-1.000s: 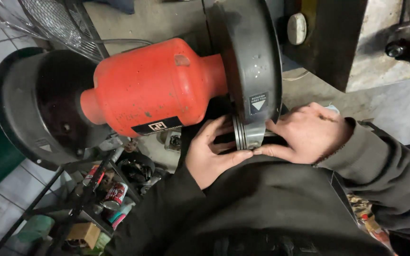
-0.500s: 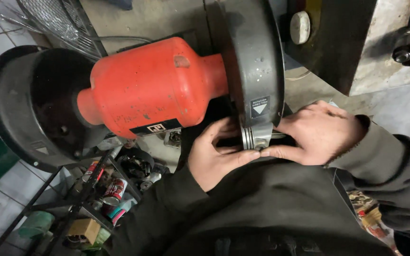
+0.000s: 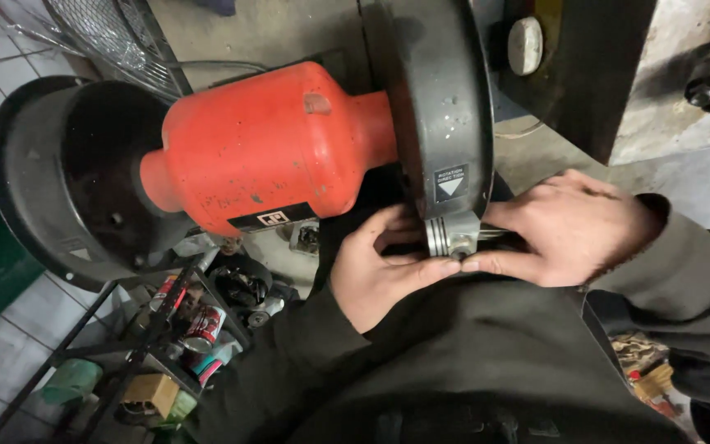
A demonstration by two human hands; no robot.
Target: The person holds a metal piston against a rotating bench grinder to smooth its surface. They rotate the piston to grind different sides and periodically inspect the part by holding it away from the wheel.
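Pinching a small ribbed metal cylinder (image 3: 447, 237) btwn both hands, right at the lower edge of the dark wheel guard (image 3: 441, 107) of a bench grinder. Left hand (image 3: 375, 267): thumb & fingers curled together onto the part's left side. Right hand (image 3: 569, 226): fingers close together, thumb tip pressed under the part. Red motor housing (image 3: 273, 144) sits just left of the guard, w/ a second guard (image 3: 67, 177) at the far left. Cans (image 3: 195, 316) lie on a rack below.

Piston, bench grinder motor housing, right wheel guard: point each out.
piston (image 3: 447, 237), head view, on its ringed silver side.
bench grinder motor housing (image 3: 277, 148), head view, middle of the red body.
right wheel guard (image 3: 441, 107), head view, on its dark outer face.
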